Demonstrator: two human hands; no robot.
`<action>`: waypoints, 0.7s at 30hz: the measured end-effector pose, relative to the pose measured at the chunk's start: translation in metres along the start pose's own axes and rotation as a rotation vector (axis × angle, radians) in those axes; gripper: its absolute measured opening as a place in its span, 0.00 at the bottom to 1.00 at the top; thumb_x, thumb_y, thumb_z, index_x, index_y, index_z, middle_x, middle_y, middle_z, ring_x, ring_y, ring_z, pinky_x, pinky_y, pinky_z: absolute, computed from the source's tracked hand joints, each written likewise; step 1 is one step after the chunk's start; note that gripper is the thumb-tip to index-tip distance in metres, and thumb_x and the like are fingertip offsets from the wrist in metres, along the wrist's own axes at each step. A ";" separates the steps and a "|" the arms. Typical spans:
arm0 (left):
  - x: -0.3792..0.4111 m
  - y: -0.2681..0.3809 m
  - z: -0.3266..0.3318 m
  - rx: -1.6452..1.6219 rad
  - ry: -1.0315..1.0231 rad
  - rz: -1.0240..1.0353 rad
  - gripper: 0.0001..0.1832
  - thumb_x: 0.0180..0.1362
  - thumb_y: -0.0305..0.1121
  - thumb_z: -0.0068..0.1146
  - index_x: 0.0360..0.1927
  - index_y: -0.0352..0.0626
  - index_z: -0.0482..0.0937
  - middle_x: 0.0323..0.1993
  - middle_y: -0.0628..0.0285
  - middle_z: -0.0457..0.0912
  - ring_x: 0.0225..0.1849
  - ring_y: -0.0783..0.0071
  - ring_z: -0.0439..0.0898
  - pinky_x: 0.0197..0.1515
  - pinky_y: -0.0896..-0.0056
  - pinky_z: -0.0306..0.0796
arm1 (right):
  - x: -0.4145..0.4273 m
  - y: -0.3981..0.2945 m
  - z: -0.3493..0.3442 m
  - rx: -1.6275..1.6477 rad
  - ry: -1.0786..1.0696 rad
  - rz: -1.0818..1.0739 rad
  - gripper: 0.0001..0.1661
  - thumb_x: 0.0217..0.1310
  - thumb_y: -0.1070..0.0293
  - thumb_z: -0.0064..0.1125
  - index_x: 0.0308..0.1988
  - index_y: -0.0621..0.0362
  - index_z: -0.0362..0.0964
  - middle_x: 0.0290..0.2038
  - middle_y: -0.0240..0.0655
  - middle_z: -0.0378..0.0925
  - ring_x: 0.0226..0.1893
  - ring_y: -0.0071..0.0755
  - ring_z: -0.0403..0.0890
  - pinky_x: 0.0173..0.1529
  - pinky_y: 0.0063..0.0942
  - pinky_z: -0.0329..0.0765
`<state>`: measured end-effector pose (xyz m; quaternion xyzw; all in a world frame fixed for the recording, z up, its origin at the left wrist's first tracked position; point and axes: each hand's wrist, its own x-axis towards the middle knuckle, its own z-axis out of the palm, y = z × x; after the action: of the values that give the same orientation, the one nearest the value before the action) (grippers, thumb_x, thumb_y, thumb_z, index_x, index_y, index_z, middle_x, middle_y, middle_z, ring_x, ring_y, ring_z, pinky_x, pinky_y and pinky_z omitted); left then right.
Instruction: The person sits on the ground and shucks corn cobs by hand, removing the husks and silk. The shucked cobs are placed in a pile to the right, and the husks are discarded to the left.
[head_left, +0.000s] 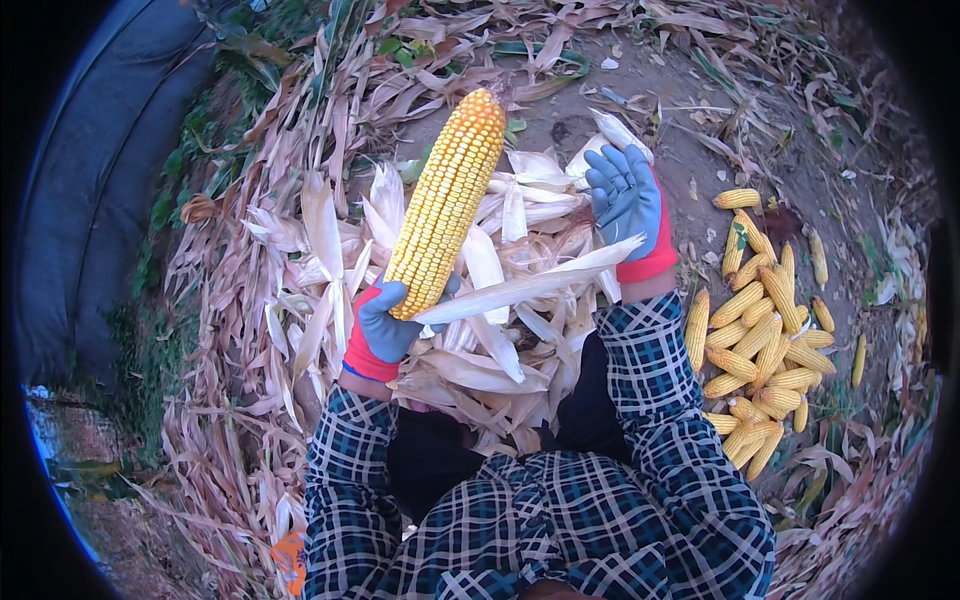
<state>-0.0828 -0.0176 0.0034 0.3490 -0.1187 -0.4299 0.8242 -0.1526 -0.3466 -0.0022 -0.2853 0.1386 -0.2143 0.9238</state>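
Note:
My left hand (390, 322), in a grey-coated work glove with a red cuff, grips the base of a large yellow ear of corn (450, 202). The ear tilts up and to the right, its kernels bare. One long pale husk leaf (532, 281) still hangs from its base and stretches right, towards my other wrist. My right hand (626, 199), gloved the same way, is raised apart from the ear with palm showing and fingers slightly curled; nothing is visible in it. Loose dry husks (480, 375) lie heaped beneath both hands.
A pile of husked corn ears (757, 337) lies on the soil to the right. Dry corn leaves (240, 360) cover the ground on the left and along the top. Dark sheeting (105, 187) rises at far left. An orange printed item (289, 562) sits at lower left.

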 end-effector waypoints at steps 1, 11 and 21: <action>0.000 0.000 0.002 -0.009 -0.006 -0.005 0.41 0.50 0.43 0.60 0.65 0.34 0.59 0.49 0.41 0.77 0.41 0.54 0.82 0.36 0.62 0.80 | -0.003 0.001 0.003 -0.024 -0.033 -0.010 0.25 0.67 0.50 0.50 0.52 0.59 0.68 0.45 0.39 0.80 0.40 0.31 0.82 0.34 0.18 0.79; 0.004 0.005 0.025 0.322 0.117 0.088 0.40 0.51 0.45 0.60 0.62 0.29 0.61 0.43 0.44 0.79 0.42 0.59 0.82 0.43 0.66 0.79 | -0.030 0.045 0.049 -0.428 -0.552 0.074 0.39 0.68 0.47 0.47 0.67 0.60 0.49 0.59 0.41 0.67 0.52 0.35 0.75 0.57 0.34 0.71; 0.019 -0.022 0.027 -0.101 0.002 -0.092 0.35 0.63 0.54 0.46 0.63 0.34 0.63 0.51 0.50 0.77 0.48 0.63 0.80 0.53 0.63 0.74 | -0.033 0.096 0.054 0.213 -0.268 0.158 0.37 0.63 0.47 0.54 0.59 0.66 0.59 0.56 0.50 0.69 0.60 0.50 0.69 0.66 0.47 0.65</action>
<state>-0.0986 -0.0539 0.0062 0.3123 -0.0797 -0.4724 0.8204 -0.1303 -0.2338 -0.0112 -0.2002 0.0127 -0.1147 0.9729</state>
